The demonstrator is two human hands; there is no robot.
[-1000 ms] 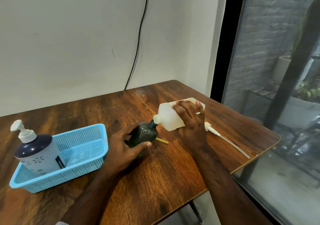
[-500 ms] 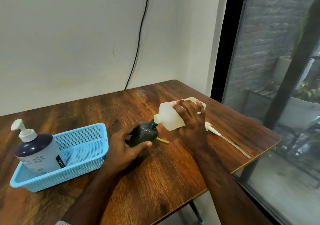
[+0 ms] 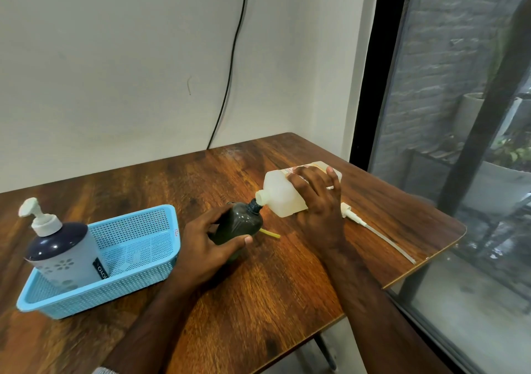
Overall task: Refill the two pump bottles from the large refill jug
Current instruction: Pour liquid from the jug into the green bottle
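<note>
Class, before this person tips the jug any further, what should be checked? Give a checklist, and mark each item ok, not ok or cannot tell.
1. Jug spout meets the dark bottle neck: ok, they touch.
2. Left hand grips the dark bottle: ok.
3. Right hand holds the jug body: ok.
4. Dark bottle's pump is removed: ok, it lies on the table beside the right hand.
5. Liquid level in the dark bottle: cannot tell, too dark.
6. Second pump bottle opened for refilling: not ok, its pump is on; it stands in the blue basket.

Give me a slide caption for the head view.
Right hand tips refill jug into dark bottle held by left hand.
</note>
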